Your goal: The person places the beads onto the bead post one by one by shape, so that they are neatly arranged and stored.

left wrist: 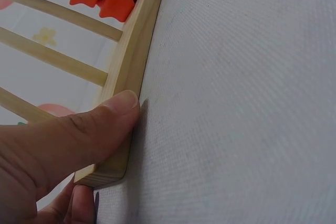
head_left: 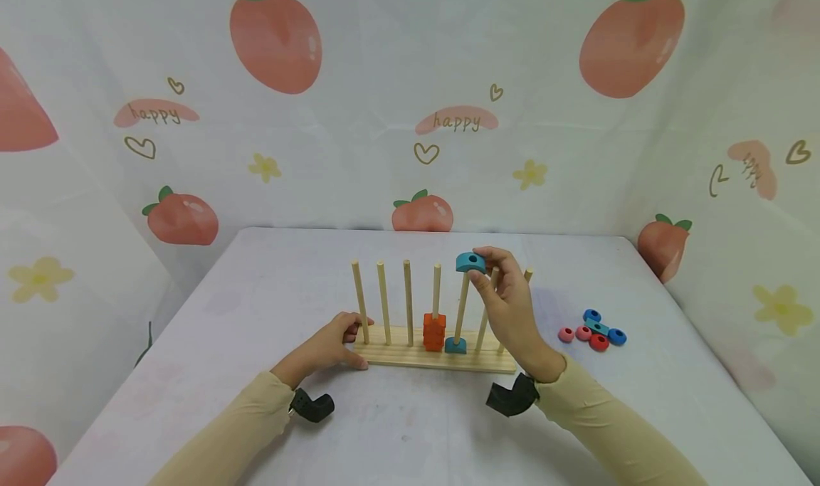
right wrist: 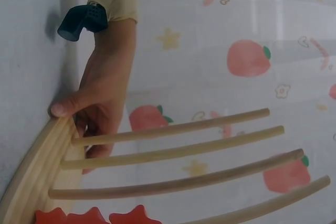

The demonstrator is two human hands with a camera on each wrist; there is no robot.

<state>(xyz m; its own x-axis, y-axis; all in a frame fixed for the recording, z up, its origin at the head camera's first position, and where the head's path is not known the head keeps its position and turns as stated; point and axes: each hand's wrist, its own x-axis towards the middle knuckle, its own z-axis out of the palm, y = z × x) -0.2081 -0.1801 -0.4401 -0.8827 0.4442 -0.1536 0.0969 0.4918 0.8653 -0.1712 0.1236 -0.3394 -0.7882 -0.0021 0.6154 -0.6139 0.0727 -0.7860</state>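
Right hand (head_left: 515, 312) pinches teal block (head_left: 465, 264); pegboard (head_left: 410, 358) well inside table's side edges (head_left: 676, 317).

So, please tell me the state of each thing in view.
Left hand: grips base
Right hand: pinches upper blue block
Upper blue block: at tip of one peg, threading unclear
Lower blue block: at foot of same peg
Orange stars: on another peg
Three leftmost pegs: bare
Base: lies flat
Loose pieces: on table

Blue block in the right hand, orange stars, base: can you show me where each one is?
Blue block (head_left: 469, 265), head view: front face, below its hole.
Orange stars (head_left: 434, 333), head view: front of the stack, about halfway up.
Base (head_left: 406, 356), head view: bare top, near the front edge.
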